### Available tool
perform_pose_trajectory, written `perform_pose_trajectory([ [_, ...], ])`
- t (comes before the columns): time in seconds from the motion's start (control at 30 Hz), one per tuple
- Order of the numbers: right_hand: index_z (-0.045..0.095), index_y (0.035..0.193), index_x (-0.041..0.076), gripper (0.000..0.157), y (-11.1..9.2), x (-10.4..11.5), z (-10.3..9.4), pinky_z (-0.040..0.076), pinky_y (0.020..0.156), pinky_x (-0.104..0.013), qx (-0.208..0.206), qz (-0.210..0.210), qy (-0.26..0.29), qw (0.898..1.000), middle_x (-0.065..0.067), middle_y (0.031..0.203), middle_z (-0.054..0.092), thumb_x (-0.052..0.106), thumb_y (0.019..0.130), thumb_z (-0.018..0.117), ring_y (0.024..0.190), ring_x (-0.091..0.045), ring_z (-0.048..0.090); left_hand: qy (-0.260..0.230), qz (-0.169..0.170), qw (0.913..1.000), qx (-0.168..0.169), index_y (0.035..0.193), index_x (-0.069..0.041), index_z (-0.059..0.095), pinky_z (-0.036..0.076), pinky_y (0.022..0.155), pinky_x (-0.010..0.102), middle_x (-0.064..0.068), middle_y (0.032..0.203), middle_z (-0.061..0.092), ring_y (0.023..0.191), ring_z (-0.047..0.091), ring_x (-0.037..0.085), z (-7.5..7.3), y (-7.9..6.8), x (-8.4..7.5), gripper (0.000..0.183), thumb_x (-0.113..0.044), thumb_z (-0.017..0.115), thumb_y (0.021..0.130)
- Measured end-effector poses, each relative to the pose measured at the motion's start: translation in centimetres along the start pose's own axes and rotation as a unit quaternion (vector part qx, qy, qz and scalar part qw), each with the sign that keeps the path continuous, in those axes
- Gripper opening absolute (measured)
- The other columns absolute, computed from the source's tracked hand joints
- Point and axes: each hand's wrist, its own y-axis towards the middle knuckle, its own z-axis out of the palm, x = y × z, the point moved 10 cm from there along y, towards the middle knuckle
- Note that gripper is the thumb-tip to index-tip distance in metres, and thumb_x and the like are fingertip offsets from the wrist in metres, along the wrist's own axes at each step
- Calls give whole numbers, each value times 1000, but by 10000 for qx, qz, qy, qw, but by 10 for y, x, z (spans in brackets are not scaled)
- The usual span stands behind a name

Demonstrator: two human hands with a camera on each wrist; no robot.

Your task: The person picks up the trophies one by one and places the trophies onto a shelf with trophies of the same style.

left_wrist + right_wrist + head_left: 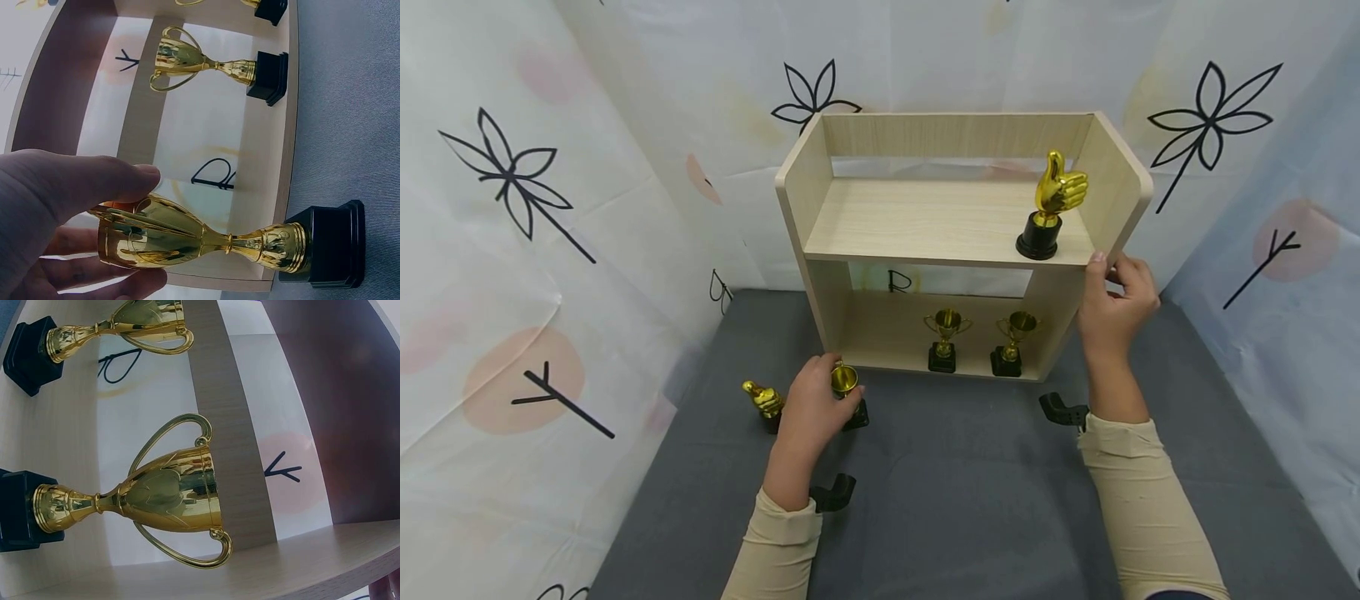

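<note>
My left hand (811, 400) holds a gold trophy cup (169, 237) by its upper part, thumb on one side and fingers on the other. Its black base is at the table, just in front of the shelf's lower left. Beside that hand stands a gold thumbs-up trophy (765, 402), partly hidden by it. My right hand (1116, 304) grips the right side panel of the wooden shelf (917, 217), thumb at the front edge. Two more trophy cups, a left one (946, 337) and a right one (169, 494), stand on the lower level. Another thumbs-up trophy (1052, 204) stands on the upper level, at the right.
The two-level shelf stands at the back of a grey table (955, 500). A white patterned cloth (647, 150) hangs behind and along the sides. Black wrist mounts (833, 493) stick out from both wrists.
</note>
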Motion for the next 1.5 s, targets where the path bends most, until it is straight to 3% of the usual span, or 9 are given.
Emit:
perform_pose_trajectory([
  [0.23, 82, 108, -5, 29, -2, -1, 0, 43, 66, -4, 26, 124, -35, 9999, 30, 87, 56, 16, 95, 66, 81, 14, 57, -85, 24, 9999, -59, 139, 1, 63, 60, 85, 48, 18, 119, 67, 100, 68, 31, -1, -1, -4, 58, -23, 85, 91],
  [0.5, 82, 110, -3, 30, -1, -8, 0, 43, 67, -5, 51, 207, -96, 9997, 32, 88, 56, 18, 96, 66, 82, 14, 57, -96, 6, 10000, -5, 136, 0, 65, 58, 78, 44, 16, 114, 66, 91, 65, 26, -1, 0, -5, 53, -21, 84, 92],
  [0.9, 83, 110, -2, 28, 1, -17, 1, 44, 67, -5, 13, 151, -111, 9998, 33, 87, 55, 17, 96, 67, 82, 14, 58, -129, 325, 9994, -74, 133, 0, 68, 57, 75, 44, 16, 115, 67, 88, 64, 26, -4, 4, -14, 48, -17, 82, 91],
  [1.5, 81, 107, -6, 28, -1, 4, -1, 43, 66, -3, 39, 38, -63, 10000, 30, 87, 56, 15, 96, 67, 81, 16, 57, -146, 558, 9983, -124, 129, -3, 71, 58, 77, 45, 14, 114, 66, 88, 64, 26, -2, 9, -22, 44, -14, 81, 88],
])
